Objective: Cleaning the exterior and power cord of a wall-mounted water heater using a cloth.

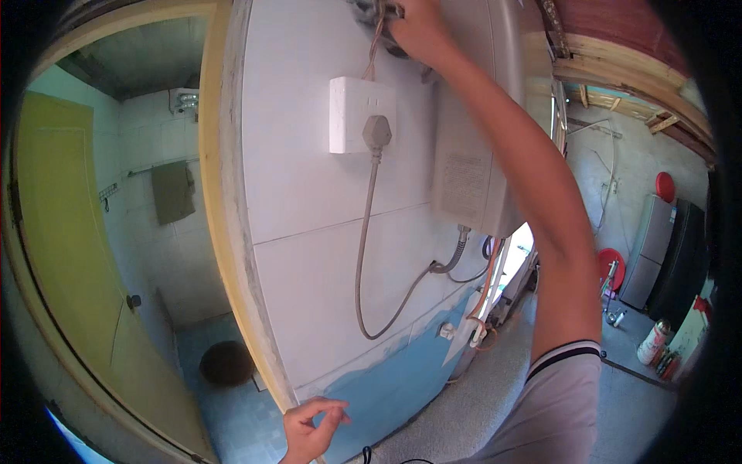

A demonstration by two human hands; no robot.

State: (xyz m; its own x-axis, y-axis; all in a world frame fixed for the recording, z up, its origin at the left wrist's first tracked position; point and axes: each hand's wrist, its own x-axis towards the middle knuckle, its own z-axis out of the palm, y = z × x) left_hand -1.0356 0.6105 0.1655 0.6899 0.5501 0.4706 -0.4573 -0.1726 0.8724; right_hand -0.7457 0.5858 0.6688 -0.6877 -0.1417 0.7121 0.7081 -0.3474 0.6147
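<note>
My right hand (414, 29) is raised at the top edge, beside the upper part of a wall-mounted water heater (464, 174). Its fingers are at a dark, blurred bundle (371, 17) near twisted wires (374, 52); the grip is partly cut off by the picture's edge. Below the wires, a white wall socket (346, 116) holds a grey plug (377, 132), whose cable (362, 272) loops down and right towards the heater's underside. Low at the door frame, my left hand (313, 426) has curled fingers, thumb near the index finger, with nothing visible in it.
A yellow door (64, 232) stands inward at the left, beside a yellow wooden door frame (217, 174). A cloth (173, 191) hangs on a rail inside. Under the heater are a metal hose (457, 255) and orange tubing (490, 278). A fridge (646, 252) stands far right.
</note>
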